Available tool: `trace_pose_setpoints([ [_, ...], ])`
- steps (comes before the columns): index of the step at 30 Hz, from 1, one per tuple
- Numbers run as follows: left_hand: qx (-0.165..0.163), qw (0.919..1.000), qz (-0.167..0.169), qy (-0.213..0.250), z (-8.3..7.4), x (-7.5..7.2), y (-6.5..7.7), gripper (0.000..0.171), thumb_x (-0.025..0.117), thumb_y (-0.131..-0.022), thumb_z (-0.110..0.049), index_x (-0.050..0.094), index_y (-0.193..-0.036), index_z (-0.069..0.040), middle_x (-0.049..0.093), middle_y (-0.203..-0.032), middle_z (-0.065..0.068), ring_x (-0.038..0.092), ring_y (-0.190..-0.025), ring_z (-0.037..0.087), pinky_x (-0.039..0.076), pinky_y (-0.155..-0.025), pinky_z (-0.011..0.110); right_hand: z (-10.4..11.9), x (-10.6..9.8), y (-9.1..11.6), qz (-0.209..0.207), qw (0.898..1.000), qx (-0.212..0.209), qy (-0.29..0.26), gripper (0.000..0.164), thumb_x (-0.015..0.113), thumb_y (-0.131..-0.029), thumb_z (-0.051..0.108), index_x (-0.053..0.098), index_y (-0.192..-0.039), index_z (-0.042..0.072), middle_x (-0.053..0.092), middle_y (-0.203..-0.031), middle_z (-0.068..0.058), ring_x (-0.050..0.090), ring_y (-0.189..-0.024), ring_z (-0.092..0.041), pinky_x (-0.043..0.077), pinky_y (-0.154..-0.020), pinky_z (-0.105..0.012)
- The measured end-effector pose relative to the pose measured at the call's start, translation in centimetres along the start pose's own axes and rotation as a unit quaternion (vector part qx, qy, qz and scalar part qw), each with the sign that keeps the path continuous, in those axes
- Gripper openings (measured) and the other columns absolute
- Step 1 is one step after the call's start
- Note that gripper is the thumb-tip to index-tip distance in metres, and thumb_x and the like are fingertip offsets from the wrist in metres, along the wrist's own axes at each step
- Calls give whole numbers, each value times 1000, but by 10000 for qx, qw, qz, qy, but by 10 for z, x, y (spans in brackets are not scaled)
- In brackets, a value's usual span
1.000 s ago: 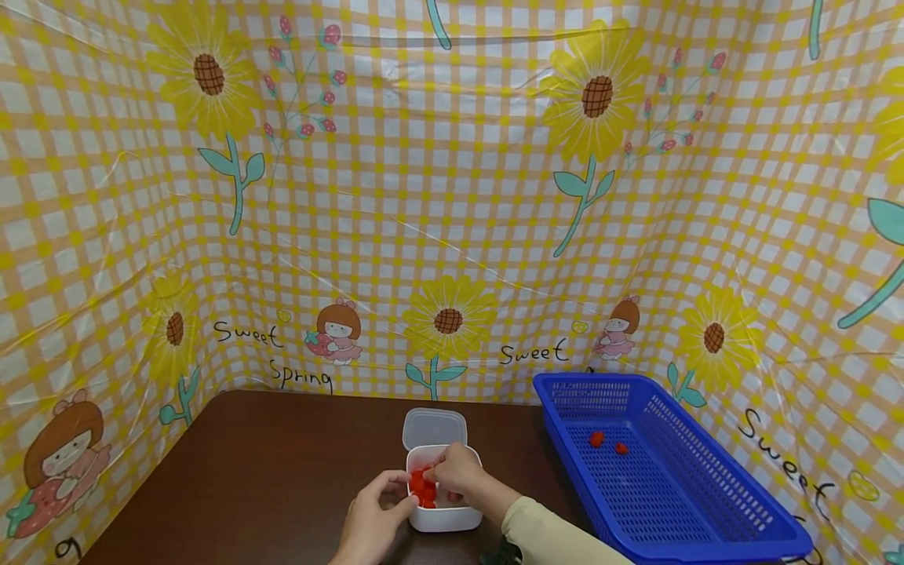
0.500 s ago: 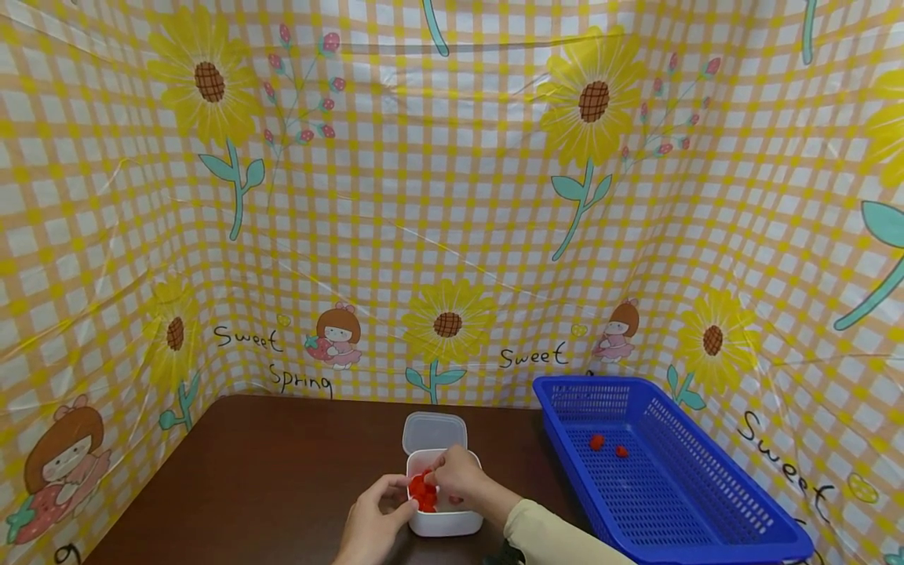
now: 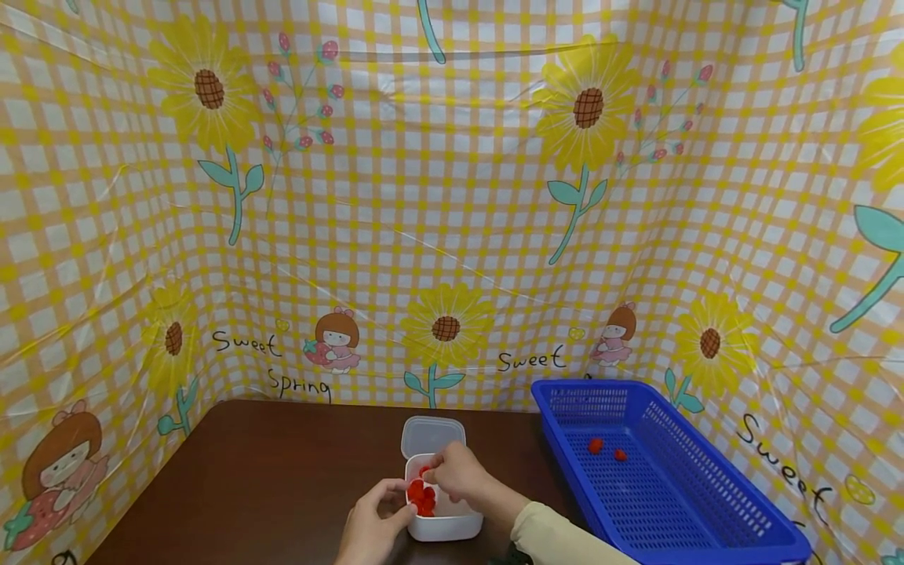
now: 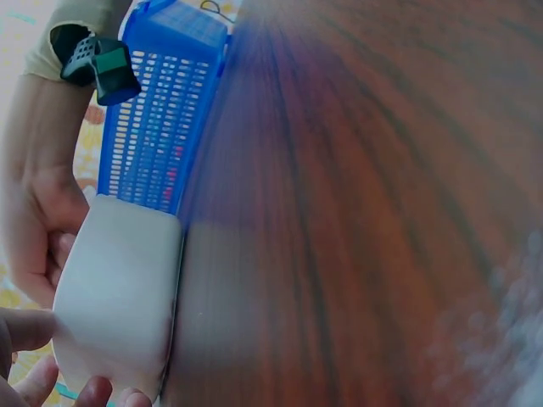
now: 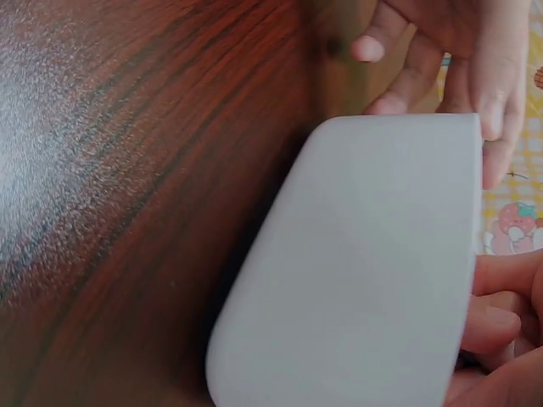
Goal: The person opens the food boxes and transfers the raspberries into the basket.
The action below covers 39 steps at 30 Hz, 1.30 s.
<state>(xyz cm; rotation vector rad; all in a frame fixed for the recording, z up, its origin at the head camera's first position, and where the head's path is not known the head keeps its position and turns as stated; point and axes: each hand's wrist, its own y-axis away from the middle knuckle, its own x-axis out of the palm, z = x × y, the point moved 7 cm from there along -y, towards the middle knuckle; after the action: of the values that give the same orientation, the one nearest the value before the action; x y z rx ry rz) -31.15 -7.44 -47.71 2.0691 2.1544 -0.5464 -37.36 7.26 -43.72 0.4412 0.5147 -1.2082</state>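
A white lidless box [image 3: 446, 530] stands at the table's front, with several red pieces [image 3: 421, 499] heaped in its left half. My left hand [image 3: 374, 518] holds the box's left side, thumb near the front corner and fingers further back along the rim. Inside the box's back part, my right hand [image 3: 457, 475] has its fingers curled, and a small red piece [image 3: 424, 471] shows at its fingertips. The left wrist view has the white box [image 4: 119, 288] between both hands. In the right wrist view the box wall [image 5: 356, 263] hides the contents.
A translucent lid [image 3: 434, 435] lies just behind the box. To the right stands a blue perforated basket [image 3: 678, 494] holding two red pieces [image 3: 596, 446]. Checked, sunflower-printed cloth [image 3: 445, 235] surrounds the dark brown table [image 3: 282, 471] at the back and sides.
My right hand has risen slightly against the box, and a red piece at its fingertips now shows apart from the heap. The left hand keeps its place on the box. The head view has tilted slightly.
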Motion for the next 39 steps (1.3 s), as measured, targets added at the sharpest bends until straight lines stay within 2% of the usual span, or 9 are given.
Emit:
trace_pose_setpoints([
  [6, -86, 10000, 19, -5, 0, 0, -1, 32, 78, -86, -19, 68, -115, -8, 70, -98, 3, 62, -86, 16, 50, -75, 31, 9, -8, 4, 86, 9999, -115, -64, 11, 71, -90, 7, 75, -92, -3, 68, -79, -8, 30, -42, -7, 32, -39, -18],
  [13, -84, 10000, -13, -9, 2, 0, -1, 33, 78, -85, -19, 69, -115, -9, 70, -97, 3, 63, -87, 16, 50, -75, 30, 19, -18, 8, 190, 9993, -173, -265, 15, 72, -89, 7, 76, -98, -3, 64, -71, -5, 28, -40, -7, 30, -39, -18],
  [20, -66, 10000, 2, -21, 4, 0, -2, 33, 78, -86, -20, 69, -115, -9, 69, -95, 2, 62, -84, 16, 49, -74, 31, 23, -32, 8, 368, 9975, -160, -587, 20, 68, -92, 7, 72, -106, -7, 72, -96, -18, 23, -40, -6, 27, -41, -18],
  [24, -81, 10000, -21, -4, 5, 1, -2, 33, 78, -85, -19, 69, -115, -9, 69, -94, 2, 62, -83, 16, 49, -73, 31, 27, -43, 9, 348, 9967, -251, -695, 21, 66, -93, 8, 71, -110, -4, 72, -94, -14, 23, -40, -7, 27, -41, -19],
  [26, -105, 9999, -29, 20, 5, 1, -2, 33, 78, -85, -19, 68, -115, -9, 69, -94, 2, 62, -82, 16, 50, -73, 31, 26, -50, 9, 281, 9965, -242, -746, 21, 66, -94, 9, 71, -111, -3, 68, -78, -6, 24, -40, -8, 27, -41, -20],
  [28, -130, 9999, -43, 40, 4, 1, -2, 33, 79, -85, -19, 68, -115, -9, 68, -94, 2, 62, -82, 16, 50, -73, 32, 25, -58, 9, 192, 9964, -242, -788, 22, 66, -94, 9, 71, -112, -2, 56, -64, 2, 24, -41, -9, 27, -41, -20],
  [30, -160, 9998, -60, 36, 4, 1, -2, 33, 79, -85, -19, 69, -115, -9, 68, -93, 2, 61, -82, 16, 50, -73, 32, 22, -65, 8, 111, 9961, -212, -846, 22, 66, -94, 9, 70, -112, -2, 41, -56, 5, 23, -41, -9, 26, -41, -21],
  [32, -190, 9998, -72, 15, 4, 1, -2, 33, 79, -85, -19, 69, -114, -10, 68, -93, 2, 61, -82, 16, 50, -73, 33, 19, -73, 7, 33, 9960, -202, -870, 21, 65, -94, 8, 70, -112, -2, 33, -54, 5, 23, -42, -10, 24, -41, -22],
  [39, -144, 9998, -130, -28, 3, 0, -2, 32, 79, -84, -19, 69, -113, -10, 68, -93, 1, 61, -82, 15, 50, -73, 31, 9, -105, 7, -317, 9955, -118, -890, 21, 64, -94, 6, 69, -112, -3, 29, -54, 6, 20, -44, -10, 21, -43, -23],
])
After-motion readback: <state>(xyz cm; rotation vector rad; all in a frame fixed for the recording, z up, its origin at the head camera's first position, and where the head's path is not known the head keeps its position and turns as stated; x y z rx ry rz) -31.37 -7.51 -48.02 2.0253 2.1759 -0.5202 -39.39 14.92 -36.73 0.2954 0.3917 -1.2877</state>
